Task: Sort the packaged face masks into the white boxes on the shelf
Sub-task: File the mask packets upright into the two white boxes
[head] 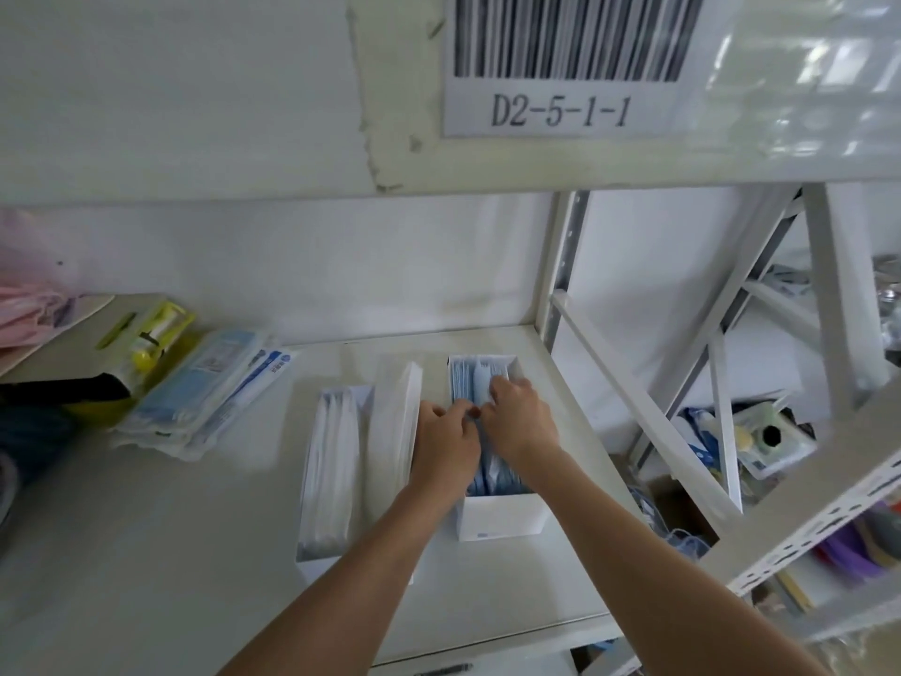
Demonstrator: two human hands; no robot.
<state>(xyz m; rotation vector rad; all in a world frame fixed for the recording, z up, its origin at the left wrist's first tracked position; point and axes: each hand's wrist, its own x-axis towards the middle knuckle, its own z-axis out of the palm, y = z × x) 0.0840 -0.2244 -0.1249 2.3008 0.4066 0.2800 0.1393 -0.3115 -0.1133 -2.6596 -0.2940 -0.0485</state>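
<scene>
The step in hand appears to be the settling of blue packaged masks [465,383] into the right white box [502,517], which stands on the shelf [195,529]. Both hands are placed inside this box. The left hand [446,439] is curled, and its fingertips seem to pinch the top edges of the packs near the middle of the box. The right hand [521,414] is curled over the packs too, and a pale pack seems to be held under its fingers; the exact grip cannot be told. The left white box [331,480] is filled with white packs. A loose pile of packaged masks [209,397] is left on the shelf, well apart. Next, the packs probably need to be pressed upright, then another taken from the pile.
</scene>
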